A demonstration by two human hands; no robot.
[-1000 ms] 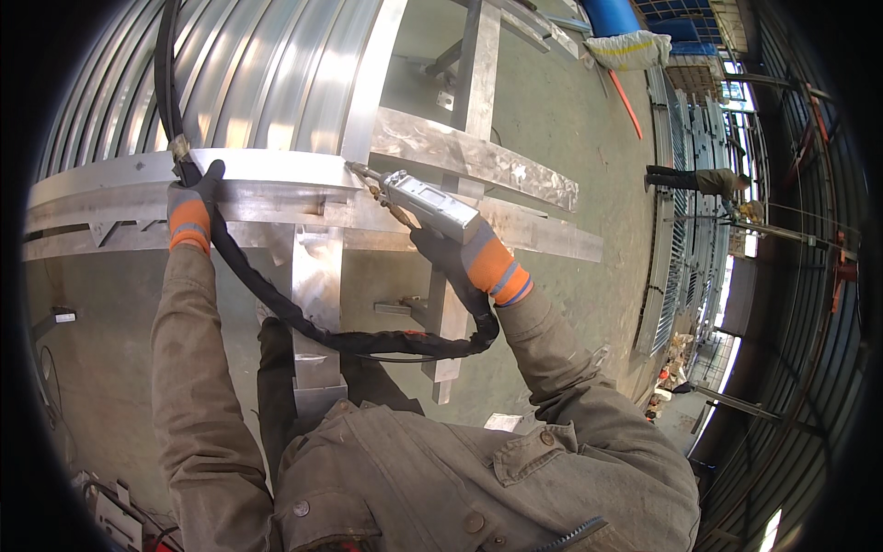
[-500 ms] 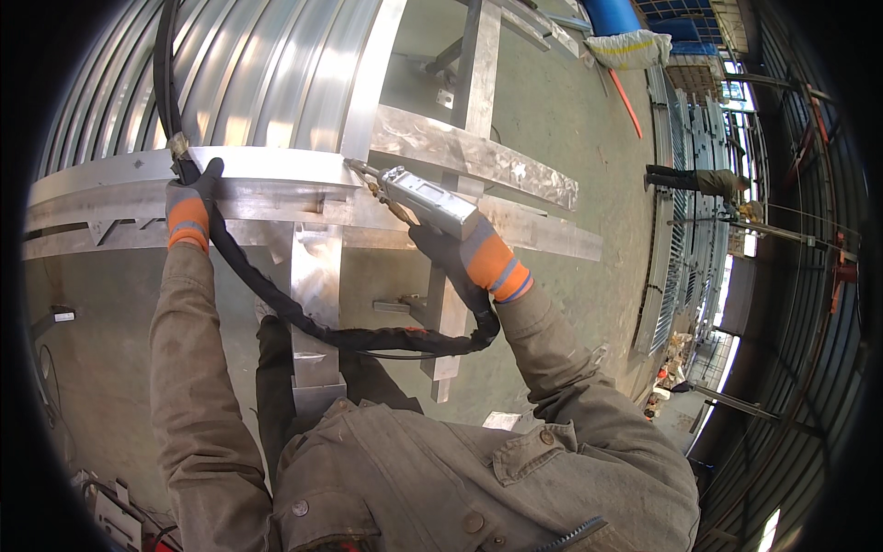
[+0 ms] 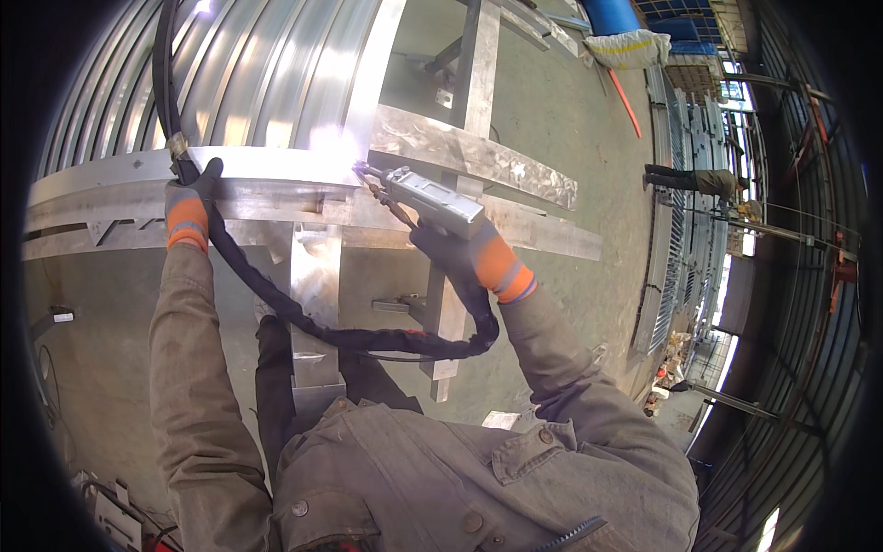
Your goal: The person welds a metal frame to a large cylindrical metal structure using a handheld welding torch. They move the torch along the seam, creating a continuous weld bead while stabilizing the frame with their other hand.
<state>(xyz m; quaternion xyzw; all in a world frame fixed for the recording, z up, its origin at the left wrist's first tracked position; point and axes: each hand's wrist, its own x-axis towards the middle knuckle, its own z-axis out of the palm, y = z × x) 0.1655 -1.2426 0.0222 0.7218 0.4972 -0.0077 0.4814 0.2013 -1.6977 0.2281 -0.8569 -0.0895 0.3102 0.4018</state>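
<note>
My right hand point(image 3: 489, 261), in an orange and grey glove, grips a silver welding gun point(image 3: 434, 199). The gun's tip meets the right end of a bright metal bar point(image 3: 267, 164), where a white-violet glare hides the contact spot. This bar runs along the near edge of a ribbed metal panel point(image 3: 248, 83). My left hand point(image 3: 189, 210), gloved alike, is closed around the black sleeved cable point(image 3: 276, 296) at the bar's left part. Some of its fingers are hidden. From there the cable sags in a loop across my front and rises to the gun.
Metal beams point(image 3: 478, 156) of a frame stretch right of the panel, and an upright post point(image 3: 315, 276) stands before my legs. A red bar point(image 3: 626, 103) lies on the floor beyond, near a white sack point(image 3: 628, 49). Another person point(image 3: 699, 180) stands at the far right.
A bright glare has appeared at the gun's tip, with a small reflection at the panel's far end. My right hand and the gun have shifted slightly right; my left hand stays put.
</note>
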